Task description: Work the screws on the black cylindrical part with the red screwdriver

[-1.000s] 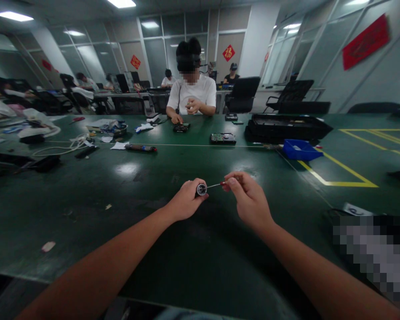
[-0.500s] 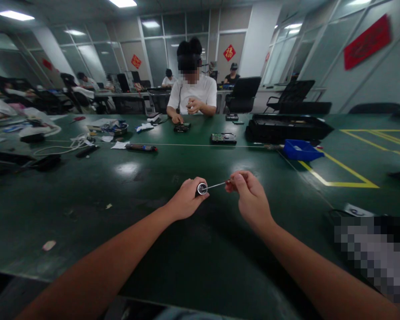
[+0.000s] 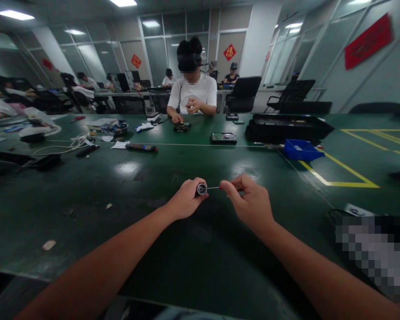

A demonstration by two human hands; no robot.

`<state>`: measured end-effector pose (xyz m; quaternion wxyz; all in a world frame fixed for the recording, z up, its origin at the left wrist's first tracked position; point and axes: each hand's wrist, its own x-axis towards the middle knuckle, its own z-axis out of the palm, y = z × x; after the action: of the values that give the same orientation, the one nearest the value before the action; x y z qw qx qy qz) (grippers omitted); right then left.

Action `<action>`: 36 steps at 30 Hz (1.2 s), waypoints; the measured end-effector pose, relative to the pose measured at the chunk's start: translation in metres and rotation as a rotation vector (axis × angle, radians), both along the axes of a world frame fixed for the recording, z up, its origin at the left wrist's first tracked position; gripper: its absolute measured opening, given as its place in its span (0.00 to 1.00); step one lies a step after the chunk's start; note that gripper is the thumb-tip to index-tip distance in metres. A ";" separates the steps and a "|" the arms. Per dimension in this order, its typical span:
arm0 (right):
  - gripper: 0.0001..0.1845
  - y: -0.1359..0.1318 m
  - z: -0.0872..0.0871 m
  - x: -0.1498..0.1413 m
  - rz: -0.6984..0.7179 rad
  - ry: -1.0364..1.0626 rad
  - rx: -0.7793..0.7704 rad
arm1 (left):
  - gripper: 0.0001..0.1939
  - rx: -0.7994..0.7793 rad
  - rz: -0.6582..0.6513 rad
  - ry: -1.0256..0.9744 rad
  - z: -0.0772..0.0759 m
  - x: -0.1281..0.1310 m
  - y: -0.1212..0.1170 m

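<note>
One small black cylinder with a bright silver rim [image 3: 202, 190] sits in front of the wearer, over the green tabletop [image 3: 173, 271], its open end facing the camera. The left hand [image 3: 188, 200] is clamped around its side, leaving the mouth uncovered. Thumb and fingers of the right hand [image 3: 251, 198] pinch a thin-shafted tool [image 3: 214, 188], a trace of red showing at the fingertips; the shaft runs nearly level to the cylinder's mouth. How deep its tip reaches, or what it touches inside, is too small to tell.

For good control, a firm left grip seems wise, with fingers clear of the rim and the mouth tilted for a view in. The slender shaft probably handles best under light, small movements; prying hard could slip or scratch.

Farther out, a hard drive [image 3: 223, 138] lies near the middle of the table, with a blue bin [image 3: 302, 150] and a long black tray [image 3: 288, 129] to its right. Across the table, a white-shirted co-worker [image 3: 193, 93] touches another drive [image 3: 182, 127].
</note>
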<state>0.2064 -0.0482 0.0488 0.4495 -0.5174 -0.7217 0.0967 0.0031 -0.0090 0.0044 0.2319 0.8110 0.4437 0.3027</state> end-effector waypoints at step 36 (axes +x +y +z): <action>0.10 0.001 -0.001 0.003 0.126 -0.020 -0.056 | 0.07 -0.010 -0.009 0.001 0.001 0.000 0.000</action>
<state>0.2092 -0.0475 0.0474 0.4209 -0.4843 -0.7541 0.1397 0.0027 -0.0090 0.0050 0.2369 0.8120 0.4417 0.2991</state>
